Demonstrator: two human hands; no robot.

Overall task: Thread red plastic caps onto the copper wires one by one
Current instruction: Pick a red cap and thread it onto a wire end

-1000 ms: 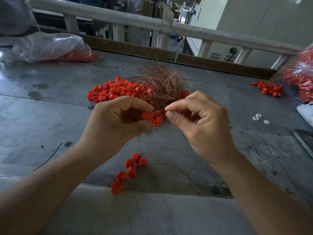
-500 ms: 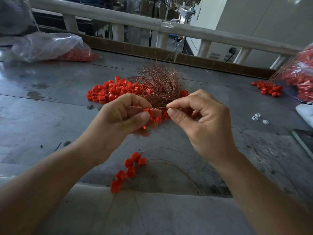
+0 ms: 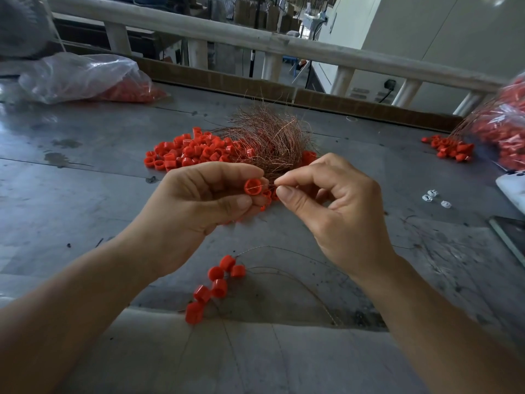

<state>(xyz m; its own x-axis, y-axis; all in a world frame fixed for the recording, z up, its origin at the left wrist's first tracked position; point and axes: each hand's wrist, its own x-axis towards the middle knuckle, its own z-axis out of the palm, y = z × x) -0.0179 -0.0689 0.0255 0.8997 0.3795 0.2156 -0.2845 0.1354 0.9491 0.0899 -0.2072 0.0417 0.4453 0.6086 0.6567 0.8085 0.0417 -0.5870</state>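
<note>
My left hand (image 3: 199, 206) pinches a red plastic cap (image 3: 252, 186), its open mouth facing me. My right hand (image 3: 335, 211) pinches the end of a thin copper wire (image 3: 273, 184) right beside the cap; the wire's tip lies across the cap's mouth. Behind the hands lies a tangled bundle of copper wires (image 3: 270, 137) over a pile of loose red caps (image 3: 187, 150). Nearer to me, several caps strung on a wire (image 3: 218, 282) rest on the grey table (image 3: 85, 194).
A clear bag with red caps (image 3: 85, 78) lies at the back left. Another bag of caps (image 3: 502, 129) and a small cap pile (image 3: 450, 146) sit at the right. Three small white parts (image 3: 434, 196) lie right of my hand. A wooden rail (image 3: 255, 41) borders the far edge.
My left hand turned the cap so its open mouth faces me and raised it slightly. My right hand brought the wire end to the cap's mouth.
</note>
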